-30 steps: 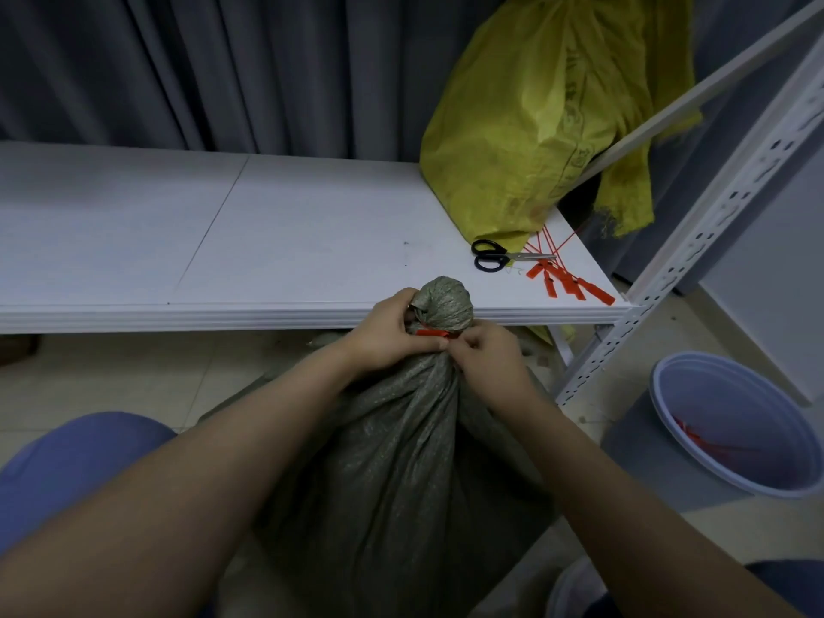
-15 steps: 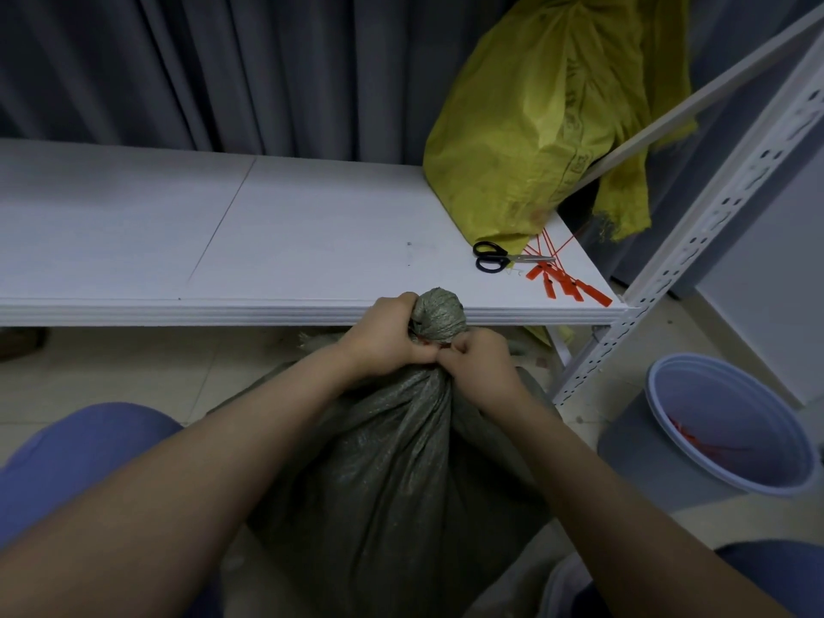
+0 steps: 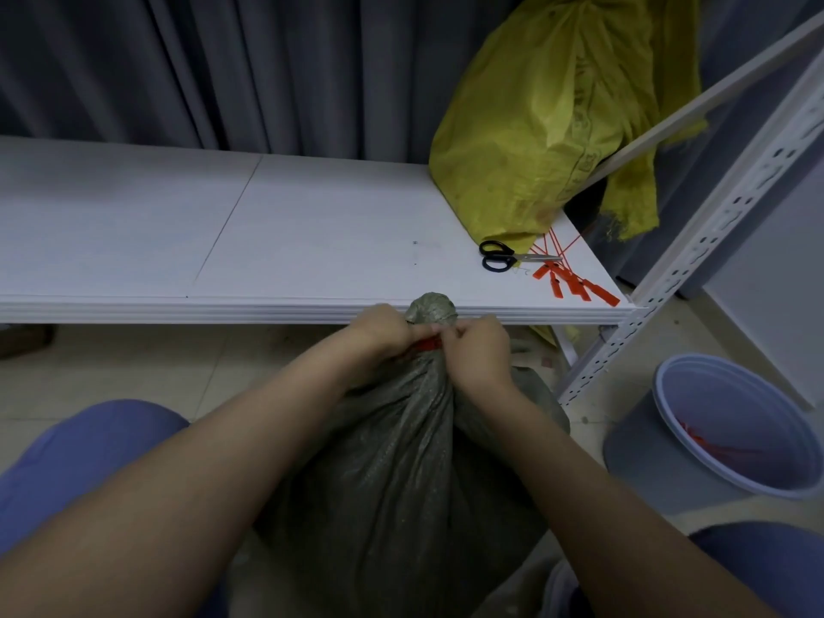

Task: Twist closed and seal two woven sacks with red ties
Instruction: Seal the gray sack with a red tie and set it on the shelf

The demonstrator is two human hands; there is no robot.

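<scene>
- Grey sack (image 3: 401,461) stands on the floor between the knees, neck up, just below the front edge of the shelf (image 3: 312,225).
- Neck is twisted; a bunched knob (image 3: 431,307) pokes up just above the fingers.
- Red tie (image 3: 427,345) runs sideways around the neck, directly between the two sets of fingers, and only a short strip shows.
- Left hand (image 3: 383,336): fingers curled, clamped on the tie against the neck from the left.
- Right hand (image 3: 479,354): fingers curled, pinching the tie from the right, touching the left thumb.
- Can't tell which hand holds the tail and which the lock end; both are hidden under the fingers.
- Key relation: the tie's long axis is horizontal, across the upright neck. Both hands are on it, neither nearer.
- Judgement: the tie is being cinched, and the next pull likely runs sideways, away from the opposite fingers.
- Risk: the twist may loosen if the left hand's grip eases.
- Yellow sack (image 3: 535,127) sits on the shelf, up and right, well apart from the fingers; whether it is sealed is not visible.
- Spare ties (image 3: 575,285) and scissors (image 3: 499,256) lie on the shelf, just right of and beyond the right fingers.
- Bucket (image 3: 735,425) is on the floor far right.
</scene>
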